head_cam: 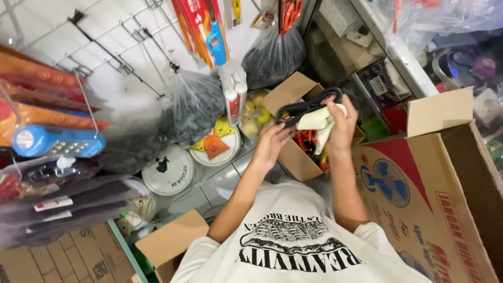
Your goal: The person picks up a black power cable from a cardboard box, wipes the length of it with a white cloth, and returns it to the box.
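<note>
Two hands meet at mid-frame over an open small cardboard box [293, 157]. Left hand [270, 144]: fingers curled, closed on the lower end of a black handled tool [309, 105], which lies slanted, its looped end up and to the right. Right hand [340, 128]: closed around a cream-white cloth [317, 121], pressing it against the black tool's side; cloth bunched, one fold hanging down between the two hands. The tool is held in the air just above the small box, touching both hands and the cloth. Box contents: red and yellow small items, kind not discernible. Beside the small box, right: a large cardboard carton [419, 173] with a fan drawing on its side, flap raised. Left of the box, on the tiled floor [222, 183]: a round white lid [168, 172] and a second round tub topped with yellow and orange packets [216, 144]. Behind these, clear bags of dark parts [196, 105] hang from a wire rack [105, 50]; two white tubes [236, 102] stand near them. Far left: a blue flashlight [55, 140] in packaging on the rack. The person wears a white printed t-shirt [293, 241].
</note>
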